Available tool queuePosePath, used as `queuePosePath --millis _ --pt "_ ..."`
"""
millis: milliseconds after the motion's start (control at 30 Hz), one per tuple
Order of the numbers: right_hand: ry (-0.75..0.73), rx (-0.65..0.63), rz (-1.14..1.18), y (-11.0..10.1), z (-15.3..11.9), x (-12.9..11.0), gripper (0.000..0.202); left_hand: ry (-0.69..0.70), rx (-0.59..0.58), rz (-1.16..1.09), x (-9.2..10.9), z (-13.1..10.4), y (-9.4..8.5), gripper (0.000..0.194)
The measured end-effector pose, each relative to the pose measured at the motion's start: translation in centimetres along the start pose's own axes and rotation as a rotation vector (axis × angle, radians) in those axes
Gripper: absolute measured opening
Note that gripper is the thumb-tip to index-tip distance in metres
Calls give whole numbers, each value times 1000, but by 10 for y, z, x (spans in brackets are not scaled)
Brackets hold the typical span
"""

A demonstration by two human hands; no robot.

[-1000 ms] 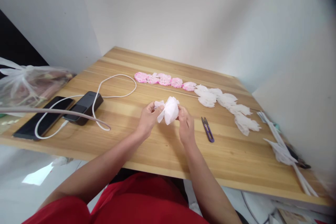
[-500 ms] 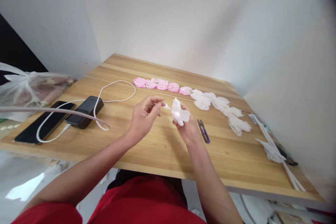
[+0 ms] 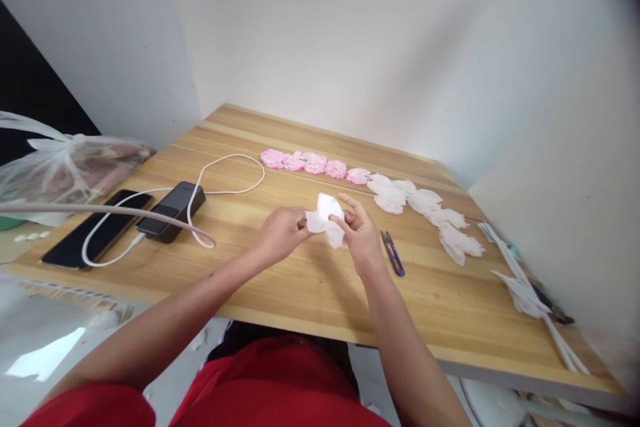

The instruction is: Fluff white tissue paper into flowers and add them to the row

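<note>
- Left hand (image 3: 283,235): raised just above the wooden table (image 3: 310,280), fingers curled together and pinching the left edge of a white tissue flower (image 3: 326,219).
- Right hand (image 3: 361,235): thumb and lower fingers closed on the right side of the tissue flower, index finger stretched out behind it.
- Tissue flower: crumpled, held between both hands over the middle of the table, clear of the surface.
- Small scissors (image 3: 393,253): flat on the table just right of the right hand, not touched.
- Row of pink flowers (image 3: 315,163): along the far side of the table, joined on the right by a row of white flowers (image 3: 425,210).
- Power bank (image 3: 173,201) and phone (image 3: 97,237): at the left, linked by a looping white cable (image 3: 230,177).
- Plastic bag (image 3: 70,167): at the far left edge; contents unclear.
- White sticks (image 3: 530,287): near the right edge, possibly with tissue attached.
</note>
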State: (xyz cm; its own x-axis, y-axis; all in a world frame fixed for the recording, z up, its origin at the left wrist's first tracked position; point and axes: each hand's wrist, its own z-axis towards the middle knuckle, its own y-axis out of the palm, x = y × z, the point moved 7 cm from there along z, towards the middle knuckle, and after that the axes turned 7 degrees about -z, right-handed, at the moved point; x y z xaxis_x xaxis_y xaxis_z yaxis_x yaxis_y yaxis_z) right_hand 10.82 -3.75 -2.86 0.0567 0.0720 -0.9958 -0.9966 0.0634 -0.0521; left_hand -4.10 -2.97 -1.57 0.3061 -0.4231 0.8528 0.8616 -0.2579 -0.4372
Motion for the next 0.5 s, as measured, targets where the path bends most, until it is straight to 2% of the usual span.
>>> queuePosePath --millis 100,233,367,433,500 --pt "-87 -39 -172 2 2 -12 60 -83 -95 -153 -14 4 9 18" --pt "-169 -10 -199 -8 4 -31 53 -235 -179 -610 -28 12 26 21" --pt "-152 116 -166 -34 5 -28 44 -247 -62 -806 -31 25 23 29" --pt "-75 59 -187 -37 5 -15 42 -264 -16 -858 -32 29 22 32" --pt "-37 -65 -244 -29 3 -6 36 -281 -8 -896 -32 31 24 34"
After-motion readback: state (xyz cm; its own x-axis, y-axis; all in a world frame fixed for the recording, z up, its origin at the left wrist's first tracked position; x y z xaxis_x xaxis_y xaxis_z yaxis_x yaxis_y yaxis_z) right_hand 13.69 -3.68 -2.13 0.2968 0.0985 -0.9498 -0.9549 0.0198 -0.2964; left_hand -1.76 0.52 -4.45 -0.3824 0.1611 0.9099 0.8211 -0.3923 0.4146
